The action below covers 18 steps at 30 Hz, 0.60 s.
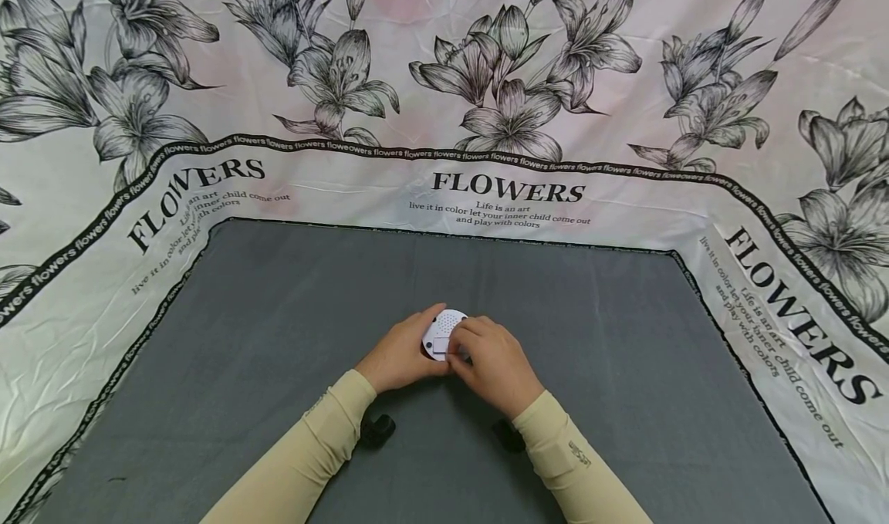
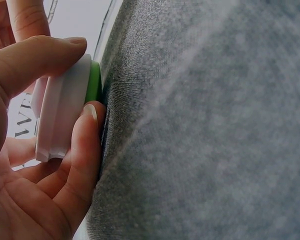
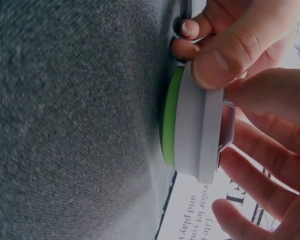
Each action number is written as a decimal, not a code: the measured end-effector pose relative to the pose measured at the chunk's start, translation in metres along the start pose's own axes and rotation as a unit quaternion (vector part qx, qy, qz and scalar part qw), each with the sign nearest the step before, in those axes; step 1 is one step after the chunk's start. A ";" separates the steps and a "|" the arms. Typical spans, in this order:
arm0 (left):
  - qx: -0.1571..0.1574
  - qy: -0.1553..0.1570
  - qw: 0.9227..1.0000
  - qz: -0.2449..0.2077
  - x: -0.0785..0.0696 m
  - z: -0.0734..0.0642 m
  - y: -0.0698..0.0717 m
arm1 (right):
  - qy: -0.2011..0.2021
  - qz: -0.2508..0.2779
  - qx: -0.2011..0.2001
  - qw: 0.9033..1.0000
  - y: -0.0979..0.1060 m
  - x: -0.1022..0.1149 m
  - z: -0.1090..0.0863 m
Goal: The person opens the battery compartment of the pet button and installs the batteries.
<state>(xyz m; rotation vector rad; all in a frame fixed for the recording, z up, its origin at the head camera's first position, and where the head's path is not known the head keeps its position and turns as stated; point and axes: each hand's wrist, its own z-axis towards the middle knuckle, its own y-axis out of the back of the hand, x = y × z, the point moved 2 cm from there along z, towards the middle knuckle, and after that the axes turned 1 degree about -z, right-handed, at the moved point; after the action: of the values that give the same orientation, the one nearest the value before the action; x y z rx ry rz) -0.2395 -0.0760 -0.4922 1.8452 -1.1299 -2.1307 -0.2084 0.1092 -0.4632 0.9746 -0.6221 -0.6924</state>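
Observation:
A round white sound button with small speaker holes and a square battery cover faces up in the head view. Its green face is turned toward the grey cloth. My left hand grips the rim, thumb on one side and fingers on the other. In the right wrist view the cover stands tilted out from the white back. My right hand pinches at this cover with thumb and fingers, which partly hide it. The left wrist view shows the button's white side edge-on between the left thumb and fingers.
A grey cloth surface lies under both hands. Around it runs a white border printed with flowers and lettering. Dark wrist-camera pieces show beside the sleeves.

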 end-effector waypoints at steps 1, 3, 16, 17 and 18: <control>0.001 0.000 1.000 -0.001 0.000 0.000 0.000 | -0.001 0.000 -0.001 1.000 0.000 0.000 0.000; 0.001 -0.001 1.000 0.000 0.000 0.000 0.000 | -0.004 0.000 -0.003 1.000 0.000 0.000 0.001; 0.000 0.004 1.000 -0.009 0.003 0.000 0.000 | -0.011 0.003 -0.001 1.000 0.001 -0.005 0.000; 0.000 0.005 1.000 -0.007 0.003 0.000 -0.001 | -0.021 0.007 0.000 1.000 0.001 -0.007 -0.001; -0.001 0.007 1.000 -0.006 0.003 0.000 -0.001 | -0.032 0.013 0.001 0.999 0.002 -0.008 -0.001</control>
<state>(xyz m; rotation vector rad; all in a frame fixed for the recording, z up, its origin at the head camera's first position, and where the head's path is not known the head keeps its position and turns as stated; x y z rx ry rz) -0.2401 -0.0769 -0.4958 1.8682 -1.1171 -2.1218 -0.2122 0.1163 -0.4633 0.9477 -0.6908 -0.7022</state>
